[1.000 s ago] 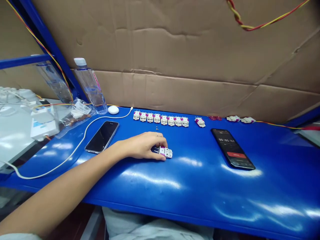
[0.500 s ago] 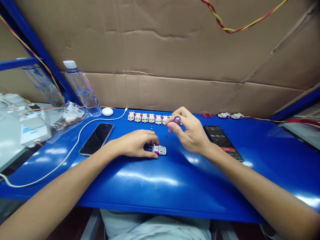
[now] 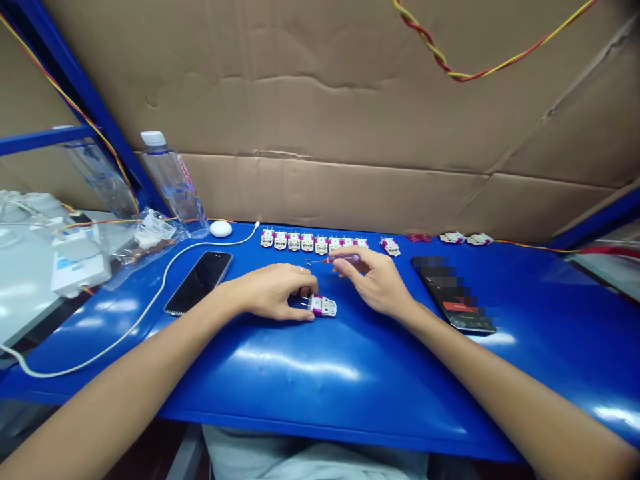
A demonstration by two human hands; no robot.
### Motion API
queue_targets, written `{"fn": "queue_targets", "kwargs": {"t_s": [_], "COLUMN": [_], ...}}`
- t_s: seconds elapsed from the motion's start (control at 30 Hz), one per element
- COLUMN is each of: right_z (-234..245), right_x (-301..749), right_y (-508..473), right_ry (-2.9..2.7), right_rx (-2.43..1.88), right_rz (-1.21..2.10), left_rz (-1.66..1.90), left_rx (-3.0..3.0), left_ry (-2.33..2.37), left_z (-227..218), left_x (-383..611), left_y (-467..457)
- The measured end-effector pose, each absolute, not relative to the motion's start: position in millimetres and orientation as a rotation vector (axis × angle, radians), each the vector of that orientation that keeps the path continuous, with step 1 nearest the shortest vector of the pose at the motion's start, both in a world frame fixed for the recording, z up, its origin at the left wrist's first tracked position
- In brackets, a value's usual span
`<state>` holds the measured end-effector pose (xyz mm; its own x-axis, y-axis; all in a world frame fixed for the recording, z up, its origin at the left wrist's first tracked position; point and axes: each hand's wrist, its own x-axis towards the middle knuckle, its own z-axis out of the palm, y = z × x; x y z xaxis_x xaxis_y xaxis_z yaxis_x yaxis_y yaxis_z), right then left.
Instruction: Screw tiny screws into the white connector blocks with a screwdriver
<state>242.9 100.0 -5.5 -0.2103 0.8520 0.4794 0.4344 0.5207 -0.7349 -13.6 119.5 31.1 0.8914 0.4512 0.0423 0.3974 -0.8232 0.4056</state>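
Note:
My left hand (image 3: 280,291) rests on the table with its fingers curled around the pronged end of a white and purple plug (image 3: 325,306). The thumb lies along the near side and the fingers along the far side. My right hand (image 3: 373,277) grips a screwdriver (image 3: 347,258) by its translucent purple handle, holding it nearly level. Its thin shaft points left, with the tip at or close to some tiny screws (image 3: 308,262); whether it touches them I cannot tell. Behind them stands a row of several similar white and purple plugs (image 3: 294,241).
A dark phone (image 3: 199,283) lies left, another phone (image 3: 453,293) right. A white cable (image 3: 163,287) curves past a white round object (image 3: 221,229) and a water bottle (image 3: 175,187). Another plug (image 3: 390,246), red pieces (image 3: 418,237) and white parts (image 3: 453,237) lie at the back.
My right hand has turned and lowered, so the screwdriver now points left toward the tiny screws. My left hand stays at the plug. The view has shifted slightly.

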Motion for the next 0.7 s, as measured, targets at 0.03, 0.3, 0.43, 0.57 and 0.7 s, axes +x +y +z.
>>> {"fn": "queue_targets", "kwargs": {"t_s": [0.03,0.3,0.43,0.57,0.7], "right_z": [-6.0,-9.1,-9.5,-10.3,-8.8], "right_x": [242.9,246.9,247.5,245.3,246.4], "right_y": [99.7,96.9,97.5,98.3,97.8], "right_ry": [-1.834,-1.881,-1.877,-1.892,-1.884], "right_rx": [-1.070,-1.063,-1.061,-1.051,-1.047], "right_rz": [0.565,0.545,0.564,0.563,0.557], "left_rz": [0.186,0.196,0.203,0.184,0.180], "left_rx": [2.669,2.662,2.661,2.666,2.703], "left_ry": [0.627,0.624,0.626,0.649,0.628], "left_z": [31.4,32.6,31.8,31.4,31.9], "left_x": [-13.4,-12.7,-12.2,-12.2,-12.9], "left_y": [119.4,118.0,117.9,117.5,116.6]}}
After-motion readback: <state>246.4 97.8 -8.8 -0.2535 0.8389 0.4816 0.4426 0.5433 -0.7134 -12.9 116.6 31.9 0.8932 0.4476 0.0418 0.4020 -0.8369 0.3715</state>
